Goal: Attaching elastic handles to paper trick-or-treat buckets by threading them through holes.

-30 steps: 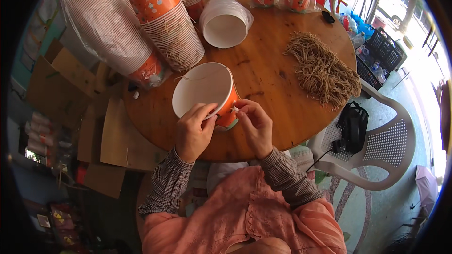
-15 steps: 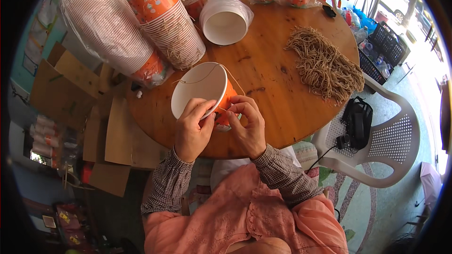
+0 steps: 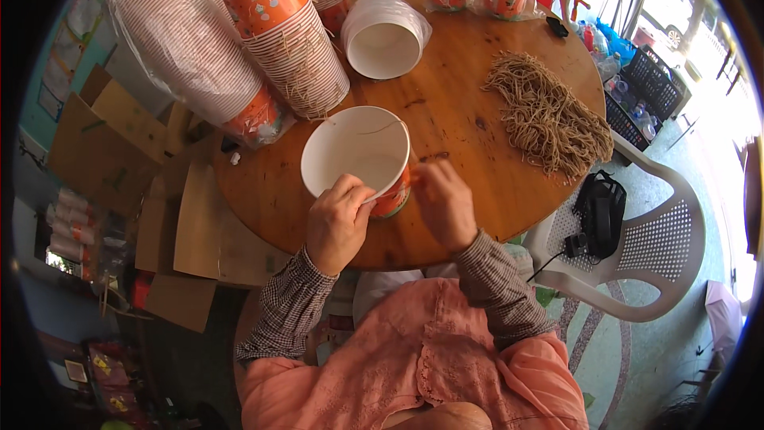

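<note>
At the near side of the table [image 3: 454, 107] is the tub [image 3: 354, 155], probably light, stiff and easy to dent, best held by its rim; its mouth faces up and leftward, its long axis sloping down near-right. The left hand [image 3: 340, 221] pinches the rim; the right hand [image 3: 446, 201] is blurred, its grip I cannot tell.

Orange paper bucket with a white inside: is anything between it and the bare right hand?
Nothing visible stands between the bare right hand and the orange paper bucket; the hand is blurred beside its right wall, so contact is unclear. The bare left hand holds the near rim, farther left.
</note>
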{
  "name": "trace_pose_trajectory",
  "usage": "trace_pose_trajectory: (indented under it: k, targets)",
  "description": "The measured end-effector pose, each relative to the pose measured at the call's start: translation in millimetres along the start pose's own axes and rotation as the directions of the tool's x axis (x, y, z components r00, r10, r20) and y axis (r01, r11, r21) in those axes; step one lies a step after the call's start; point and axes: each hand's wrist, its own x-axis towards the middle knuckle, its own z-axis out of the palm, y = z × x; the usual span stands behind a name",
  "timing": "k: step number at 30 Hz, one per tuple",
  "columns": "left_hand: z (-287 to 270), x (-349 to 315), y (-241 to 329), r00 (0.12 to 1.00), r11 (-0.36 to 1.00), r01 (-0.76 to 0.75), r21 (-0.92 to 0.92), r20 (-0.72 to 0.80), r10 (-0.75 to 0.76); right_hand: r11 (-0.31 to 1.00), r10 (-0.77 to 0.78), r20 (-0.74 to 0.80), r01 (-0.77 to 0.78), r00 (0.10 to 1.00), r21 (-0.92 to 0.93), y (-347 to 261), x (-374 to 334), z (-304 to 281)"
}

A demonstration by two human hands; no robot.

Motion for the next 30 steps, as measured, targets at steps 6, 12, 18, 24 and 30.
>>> trace_pose_trajectory:
  k: [6, 12, 18, 24, 30]
  targets:
    - [2.9, -0.1, -11.5, 1.000, 0.994, -0.007, -0.111, -0.007, 0.006, 0.949, -0.298, -0.035, 0.300, 0.954, 0.099, -13.6, 54.5, 0.4]
    - [-13.1, 8.2, -21.9, 0.998, 0.922, 0.011, -0.388, 0.059, 0.013, 0.970, -0.245, 0.277, 0.236, 0.929, 0.066, -16.4, 64.1, 21.3]
    - [-2.8, 15.8, -40.7, 0.992, 0.928, 0.095, -0.360, -0.048, -0.120, 0.976, -0.163, 0.365, 0.095, 0.916, 0.197, -27.9, 64.5, 13.9]
    - [11.9, 15.4, -48.7, 0.958, 0.842, 0.069, -0.535, -0.199, -0.205, 0.990, -0.107, 0.496, 0.136, 0.862, -0.023, -35.2, 67.7, 18.7]
    - [11.9, 9.2, -32.8, 0.918, 0.712, 0.240, -0.660, -0.083, -0.387, 0.987, -0.011, 0.296, -0.036, 0.955, 0.154, -33.6, 66.7, 27.1]
